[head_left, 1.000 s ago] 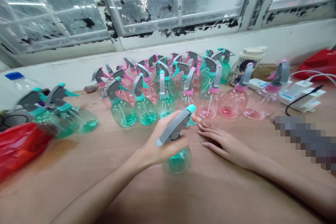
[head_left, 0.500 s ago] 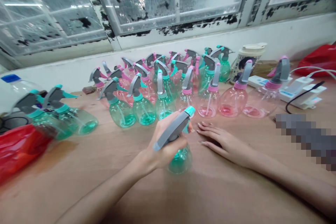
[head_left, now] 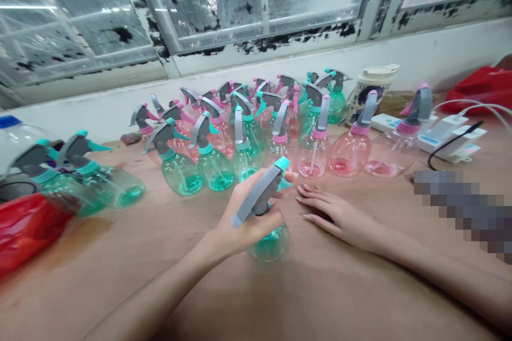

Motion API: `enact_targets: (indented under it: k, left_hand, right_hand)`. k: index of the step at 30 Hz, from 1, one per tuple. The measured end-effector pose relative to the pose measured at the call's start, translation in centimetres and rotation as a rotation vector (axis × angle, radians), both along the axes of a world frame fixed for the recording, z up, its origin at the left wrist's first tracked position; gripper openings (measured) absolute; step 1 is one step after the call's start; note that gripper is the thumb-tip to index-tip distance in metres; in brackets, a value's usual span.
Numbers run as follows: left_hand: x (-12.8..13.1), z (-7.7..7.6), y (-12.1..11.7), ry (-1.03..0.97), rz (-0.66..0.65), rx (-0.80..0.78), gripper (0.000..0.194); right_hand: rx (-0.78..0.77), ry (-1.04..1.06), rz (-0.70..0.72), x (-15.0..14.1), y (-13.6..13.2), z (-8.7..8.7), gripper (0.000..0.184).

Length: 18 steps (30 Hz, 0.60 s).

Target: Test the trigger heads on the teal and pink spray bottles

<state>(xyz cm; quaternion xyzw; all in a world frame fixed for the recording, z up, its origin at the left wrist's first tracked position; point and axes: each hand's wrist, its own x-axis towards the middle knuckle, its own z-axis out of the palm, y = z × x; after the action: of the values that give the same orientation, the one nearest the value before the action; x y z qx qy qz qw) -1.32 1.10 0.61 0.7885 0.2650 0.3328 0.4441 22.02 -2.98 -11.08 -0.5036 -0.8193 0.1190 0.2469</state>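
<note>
A green spray bottle (head_left: pixel 270 245) with a grey head and teal nozzle stands upright on the wooden table (head_left: pixel 340 287). My left hand (head_left: pixel 240 213) is wrapped round its neck, below the spray head; part of the neck is hidden by the fingers. To the right, my right hand (head_left: pixel 340 216) lies palm down on the tabletop with its fingers stretched out, apart from the bottle and holding nothing. Just behind stand more spray bottles, among them a green one (head_left: pixel 216 168) and a pink one (head_left: pixel 350 154).
Several green and pink spray bottles crowd the table's back. Two green ones (head_left: pixel 96 186) stand at left beside a red plastic bag (head_left: pixel 32 229). At right are a lidded cup (head_left: pixel 370 90), a power strip with chargers (head_left: pixel 452 141) and a pixelated patch.
The whole view has shifted slightly to the left. My left hand keeps its hold on the green spray bottle, and my right hand stays flat on the table.
</note>
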Motion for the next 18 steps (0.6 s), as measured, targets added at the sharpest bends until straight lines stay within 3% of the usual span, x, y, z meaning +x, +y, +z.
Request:
enact_targets:
  k: [6, 18]
  left_hand:
    - [-0.01, 0.22, 0.05, 0.022, -0.001, -0.016, 0.050]
    - [0.21, -0.47, 0.53, -0.006, -0.001, 0.118, 0.039]
  right_hand:
    - [0.007, 0.016, 0.004, -0.01, -0.05, 0.10, 0.044]
    - [0.001, 0.020, 0.004, 0.08, 0.00, 0.00, 0.043]
